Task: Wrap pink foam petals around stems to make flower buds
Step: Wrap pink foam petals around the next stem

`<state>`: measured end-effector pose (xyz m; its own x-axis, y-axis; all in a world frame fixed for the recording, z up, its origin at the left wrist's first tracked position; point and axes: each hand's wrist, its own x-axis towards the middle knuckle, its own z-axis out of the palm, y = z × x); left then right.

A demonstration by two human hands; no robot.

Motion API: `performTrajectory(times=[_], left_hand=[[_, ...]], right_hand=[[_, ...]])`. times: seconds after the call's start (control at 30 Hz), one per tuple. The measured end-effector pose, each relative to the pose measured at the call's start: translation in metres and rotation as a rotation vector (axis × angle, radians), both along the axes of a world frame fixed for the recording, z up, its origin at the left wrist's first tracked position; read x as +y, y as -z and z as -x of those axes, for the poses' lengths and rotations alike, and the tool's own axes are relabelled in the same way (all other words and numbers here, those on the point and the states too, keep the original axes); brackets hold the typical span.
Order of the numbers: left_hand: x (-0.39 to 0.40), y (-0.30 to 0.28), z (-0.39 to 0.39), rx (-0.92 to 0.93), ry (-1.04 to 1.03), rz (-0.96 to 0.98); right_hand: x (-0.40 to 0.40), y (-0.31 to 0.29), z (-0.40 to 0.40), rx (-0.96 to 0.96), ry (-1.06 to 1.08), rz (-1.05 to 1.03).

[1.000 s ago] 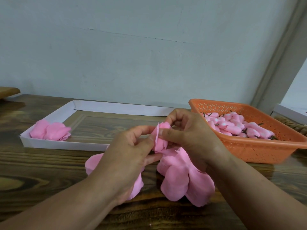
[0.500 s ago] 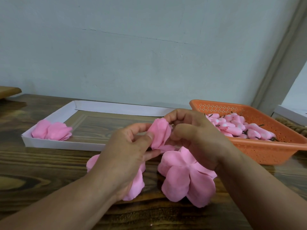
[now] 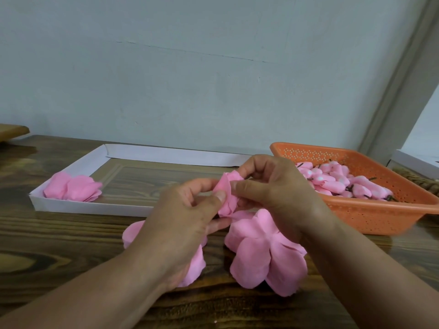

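Both hands meet over the wooden table around one pink foam bud (image 3: 228,193). My left hand (image 3: 185,222) pinches its petal with the thumb on top. My right hand (image 3: 275,191) curls its fingers round the bud's right side, thumb against the petal. The stem is hidden inside the foam and the fingers. A pile of loose pink petals (image 3: 263,252) lies on the table just below the hands, and a second pile (image 3: 133,233) shows partly under my left wrist.
An orange perforated basket (image 3: 370,217) at the right holds several wrapped pink buds (image 3: 332,184) with dark stems. A shallow white cardboard tray (image 3: 95,207) at the back left holds a few pink petals (image 3: 73,188). A wall stands close behind the table.
The petal has been folded tighter round the bud between the thumbs; my right thumb now presses against it. The hands stay in the same place.
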<state>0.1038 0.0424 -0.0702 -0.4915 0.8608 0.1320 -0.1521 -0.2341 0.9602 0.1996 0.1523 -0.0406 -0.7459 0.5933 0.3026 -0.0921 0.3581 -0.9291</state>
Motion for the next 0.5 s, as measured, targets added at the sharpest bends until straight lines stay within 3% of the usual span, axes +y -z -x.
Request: performTrajectory(times=[0.5], left_hand=[[-0.0004, 0.0007, 0.004, -0.075, 0.213, 0.082]], right_hand=[[-0.008, -0.0061, -0.0025, -0.127, 0.077, -0.286]])
